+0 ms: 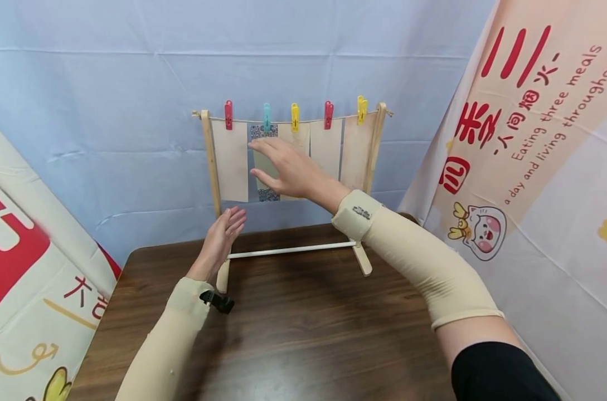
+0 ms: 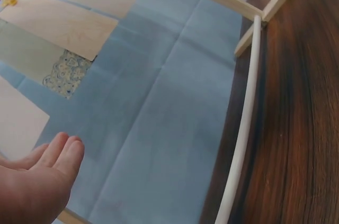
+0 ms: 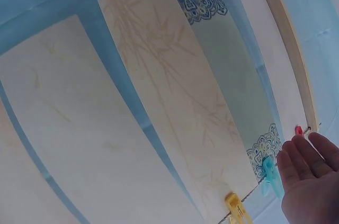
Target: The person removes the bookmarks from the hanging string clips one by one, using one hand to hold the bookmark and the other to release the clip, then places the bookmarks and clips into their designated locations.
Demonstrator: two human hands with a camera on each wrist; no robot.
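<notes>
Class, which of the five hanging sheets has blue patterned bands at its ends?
The pale green sheet, second from left in the head view, hung by the turquoise clip; no other sheet shows such bands.

My left grip [image 2: 42,181] is poised with fingers extended near the lower edge of a white sheet [image 2: 18,123]. To its right hang a pale green sheet [image 2: 32,49] with patterned border and cream sheets [image 2: 69,23], before blue cloth [image 2: 148,97]. A white rod [image 2: 243,123] spans above the table [image 2: 302,128].
</notes>
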